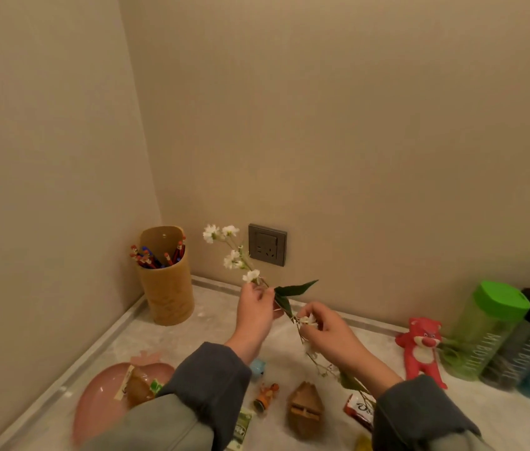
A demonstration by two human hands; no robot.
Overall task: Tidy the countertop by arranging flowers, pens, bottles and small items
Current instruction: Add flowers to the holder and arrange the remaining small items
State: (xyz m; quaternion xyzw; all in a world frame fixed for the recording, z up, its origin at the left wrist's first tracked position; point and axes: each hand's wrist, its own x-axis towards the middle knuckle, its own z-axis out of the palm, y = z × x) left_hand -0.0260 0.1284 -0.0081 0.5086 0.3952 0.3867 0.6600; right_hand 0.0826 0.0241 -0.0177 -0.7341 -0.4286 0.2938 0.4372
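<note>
Now the thin green flower stem with small white blossoms (pixel 292 289) hangs above the pale marble table (pixel 211 323), its long axis slanting from far left to near right, the fingers of the left hand (pixel 255 312) pinching it near the dark leaves and those of the right hand (pixel 328 333) pinching it lower down.

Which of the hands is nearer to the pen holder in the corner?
Left. The left hand is to the right of the pen holder, with a gap between. The right hand is farther right, beyond the left hand. Both hold the flower.
</note>
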